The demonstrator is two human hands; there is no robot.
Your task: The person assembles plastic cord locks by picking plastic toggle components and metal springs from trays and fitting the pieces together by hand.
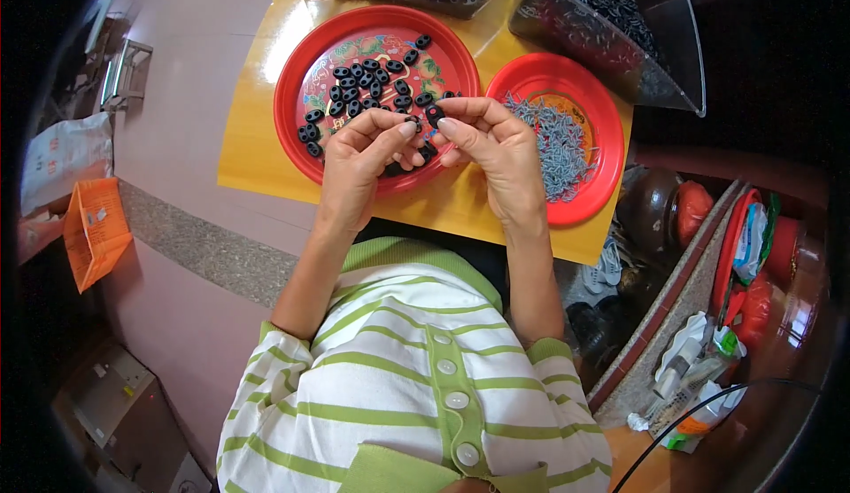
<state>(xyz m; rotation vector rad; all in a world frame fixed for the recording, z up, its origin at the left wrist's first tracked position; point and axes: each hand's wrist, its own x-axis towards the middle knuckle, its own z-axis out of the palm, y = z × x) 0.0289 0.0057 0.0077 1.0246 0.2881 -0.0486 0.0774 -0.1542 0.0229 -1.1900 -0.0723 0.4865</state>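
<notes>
Now pinching one small black oval plastic piece (433, 114) between right hand (496, 152) and left hand (367, 152) fingertips above round red tray (292, 86); best kept steady, grip light

A: We're looking down at ourselves here. We're wearing a white top with light green stripes, and the sleeves are ending in solid green cuffs above the elbows.

B: Yep, and we're showing a green strip down the front with white round buttons. Forearms are going bare, no rings or watch showing.
</notes>
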